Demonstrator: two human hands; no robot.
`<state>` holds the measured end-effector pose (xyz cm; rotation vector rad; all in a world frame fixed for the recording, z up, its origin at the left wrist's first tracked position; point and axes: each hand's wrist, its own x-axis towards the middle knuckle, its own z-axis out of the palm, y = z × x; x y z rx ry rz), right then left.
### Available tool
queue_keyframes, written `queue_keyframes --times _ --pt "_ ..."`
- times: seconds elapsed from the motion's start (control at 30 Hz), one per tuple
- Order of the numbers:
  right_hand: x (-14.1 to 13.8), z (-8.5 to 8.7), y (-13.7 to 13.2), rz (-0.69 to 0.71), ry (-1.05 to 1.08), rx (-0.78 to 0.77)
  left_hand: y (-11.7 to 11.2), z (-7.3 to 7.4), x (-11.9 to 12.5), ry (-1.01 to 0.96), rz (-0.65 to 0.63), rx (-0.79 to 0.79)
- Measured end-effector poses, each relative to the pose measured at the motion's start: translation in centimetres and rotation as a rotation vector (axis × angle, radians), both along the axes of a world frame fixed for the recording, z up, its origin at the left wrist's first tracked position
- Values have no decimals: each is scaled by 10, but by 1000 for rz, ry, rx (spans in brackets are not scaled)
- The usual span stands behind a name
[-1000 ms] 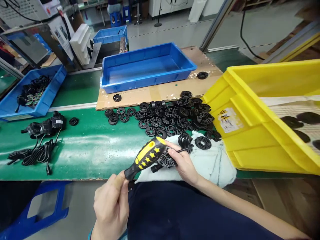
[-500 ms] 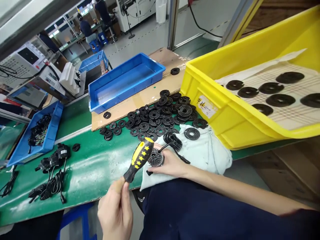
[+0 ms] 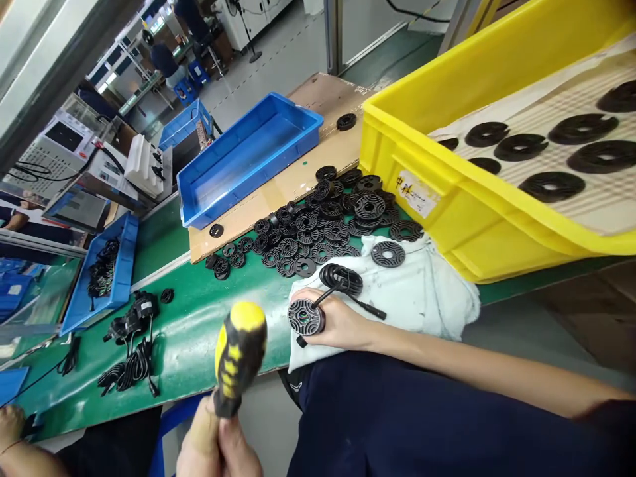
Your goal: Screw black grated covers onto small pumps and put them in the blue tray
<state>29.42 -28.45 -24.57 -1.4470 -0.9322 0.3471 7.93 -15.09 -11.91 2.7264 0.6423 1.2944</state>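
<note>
My left hand [image 3: 218, 440], at the bottom, is closed around the lower end of a yellow and black screwdriver [image 3: 241, 358]. Its handle points up and is blurred; the blade does not show. My right hand [image 3: 340, 321] grips a round black part [image 3: 305, 317] with curved grooves and a centre hole. A black cable [image 3: 342, 279] runs from beside this part to a coil lying on a pale cloth [image 3: 412, 291]. The screwdriver is apart from the round part, to its left. Another grooved black disc [image 3: 388, 254] lies flat on the cloth.
Many loose black discs [image 3: 308, 232] are heaped beyond the cloth. Behind stands a blue tray [image 3: 248, 162] on cardboard. At right, a yellow bin [image 3: 422, 199] holds dark discs on paper. Cabled parts [image 3: 132, 318] lie left on the green table [image 3: 199, 331]. Another person's hand [image 3: 12, 424] shows lower left.
My left hand has moved the screwdriver left and down, away from the round part, and its handle is now more upright. My right hand keeps its grip. The view has shifted slightly.
</note>
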Motion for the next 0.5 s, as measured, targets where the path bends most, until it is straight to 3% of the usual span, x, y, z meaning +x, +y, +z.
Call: queue_keyframes --times 0.1,0.17,0.23,0.3,0.5 --pt "1 -1 0 -2 -5 -7 -6 -24 -7 36 -36 9" --pt "1 -2 1 6 -9 -10 -6 -39 2 135 -154 64" --pt "1 -2 2 11 -16 -9 -2 -47 11 249 -284 105" --pt "1 -2 2 11 -24 -10 3 -48 13 311 -331 143" --pt "2 -1 0 18 -41 -21 5 -37 -5 54 27 185"
